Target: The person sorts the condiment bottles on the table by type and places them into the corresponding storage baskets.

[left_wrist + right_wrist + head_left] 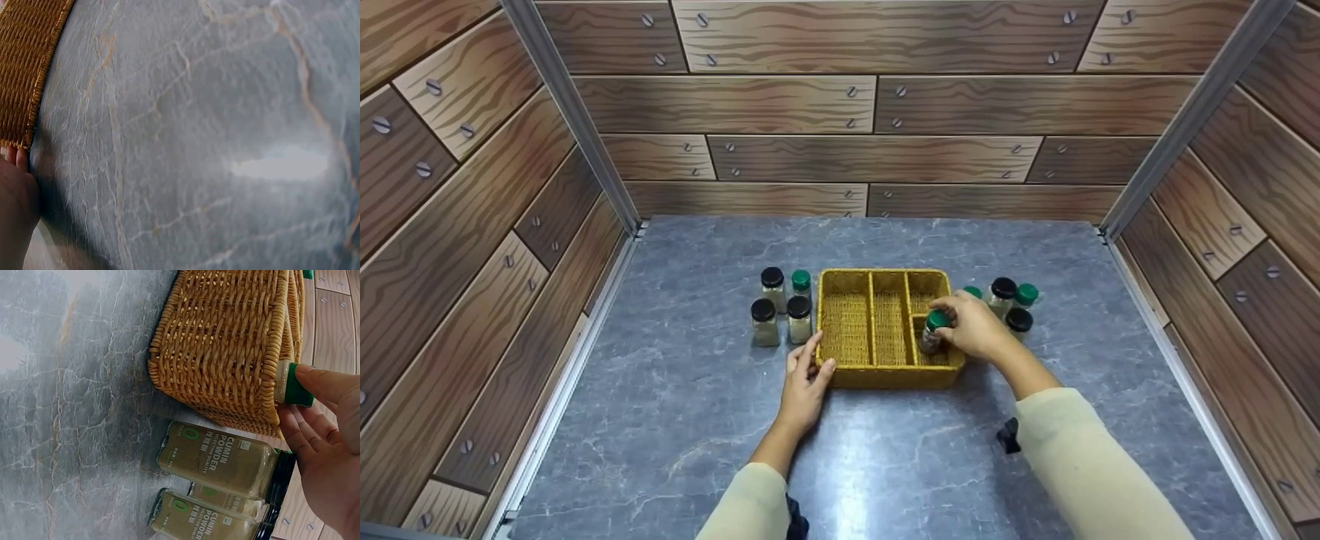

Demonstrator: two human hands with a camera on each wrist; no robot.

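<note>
A woven basket [891,378] with several compartments stands on the table. My right hand [976,327] pinches the green cap of a small spice jar [931,342], which is in the basket's front right compartment, tilted slightly. In the right wrist view, thumb and fingers hold that green cap [298,387] just above the basket's rim; the wicker wall hides the jar's lower part. At the basket's front left corner, my left hand [804,386] holds the wicker, fingers on the left side and thumb at the front. Only part of the left hand [16,194] shows in the left wrist view.
Left of the basket stand several spice jars [765,324], black-capped and green-capped. Past the right side are more jars [1003,294], partly behind the right hand. Two black-capped ones [216,453] are labelled cumin powder. Wood-patterned walls [877,105] enclose the grey marbled table [682,420].
</note>
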